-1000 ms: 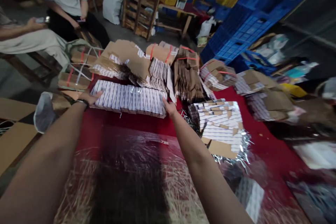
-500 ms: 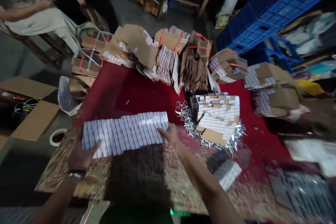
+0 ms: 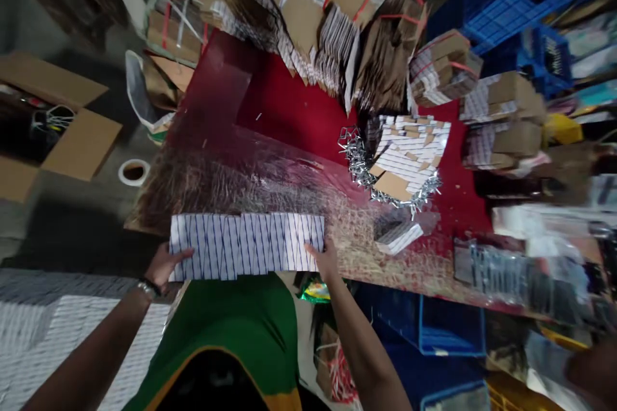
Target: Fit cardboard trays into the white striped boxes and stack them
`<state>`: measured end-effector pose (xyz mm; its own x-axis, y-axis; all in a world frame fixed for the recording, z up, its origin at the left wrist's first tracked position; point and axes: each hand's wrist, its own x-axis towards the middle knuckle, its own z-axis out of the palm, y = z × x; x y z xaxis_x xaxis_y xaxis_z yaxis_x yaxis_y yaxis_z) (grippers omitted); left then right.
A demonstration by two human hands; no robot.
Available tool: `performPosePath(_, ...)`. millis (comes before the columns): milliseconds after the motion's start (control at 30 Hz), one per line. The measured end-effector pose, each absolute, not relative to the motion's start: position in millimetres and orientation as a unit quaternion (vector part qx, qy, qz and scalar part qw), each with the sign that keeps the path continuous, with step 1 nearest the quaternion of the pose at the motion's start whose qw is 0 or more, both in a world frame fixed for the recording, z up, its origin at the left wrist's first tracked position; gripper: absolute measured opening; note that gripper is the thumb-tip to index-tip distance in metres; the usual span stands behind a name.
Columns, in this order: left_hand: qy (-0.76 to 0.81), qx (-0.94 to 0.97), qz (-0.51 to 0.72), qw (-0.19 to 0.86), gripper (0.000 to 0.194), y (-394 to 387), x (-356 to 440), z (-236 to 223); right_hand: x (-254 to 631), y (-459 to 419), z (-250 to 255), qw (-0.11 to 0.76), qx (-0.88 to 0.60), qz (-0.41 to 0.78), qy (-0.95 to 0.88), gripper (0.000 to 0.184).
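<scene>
A long row of small white cartons (image 3: pixel 248 244) with blue stripes is squeezed end to end between my two hands, at the near edge of the table. My left hand (image 3: pixel 166 266) grips the row's left end, thumb on top. On the right end, my right hand (image 3: pixel 326 259) presses with its thumb over the upper face. Both hands' other fingers are partly hidden. Below left lie many more white cartons (image 3: pixel 101 324) in rows. To the right on the table, a fanned pile of striped cardboard pieces (image 3: pixel 409 151) has shiny metal clips (image 3: pixel 359 167) around it.
Bundles of flat folded cardboard (image 3: pixel 332 38) line the far side of the red table (image 3: pixel 289 103). Blue crates (image 3: pixel 530 0) stand back right, more blue crates (image 3: pixel 434 327) below right. An open cardboard box (image 3: pixel 81 144) and a tape roll (image 3: pixel 134 172) are on the left.
The view has tilted down. Both hands have drawn the row of cartons back from the table toward my body, and stacked cartons at the lower left have come into view.
</scene>
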<state>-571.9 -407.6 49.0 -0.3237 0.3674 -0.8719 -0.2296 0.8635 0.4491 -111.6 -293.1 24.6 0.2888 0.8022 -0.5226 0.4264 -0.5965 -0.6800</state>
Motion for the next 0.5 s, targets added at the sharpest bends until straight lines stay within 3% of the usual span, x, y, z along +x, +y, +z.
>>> performPosePath(100, 0.680, 0.008, 0.313, 0.663, 0.089, -413.8, -589.4, 52.0, -118.9, -330.8, 21.8, 0.243, -0.774, 0.452, -0.372, 0.055)
performPosePath(233, 0.622, -0.021, 0.264, 0.737, 0.086, -423.4, -619.8, 49.7, -131.2, -387.9, 9.4, 0.303, -0.755, 0.499, -0.299, 0.056)
performPosePath(500, 0.629, 0.032, 0.298, 0.718, 0.093, -432.5, -642.7, 17.4, -146.2, -425.4, -9.6, 0.338, -0.740, 0.561, -0.154, 0.073)
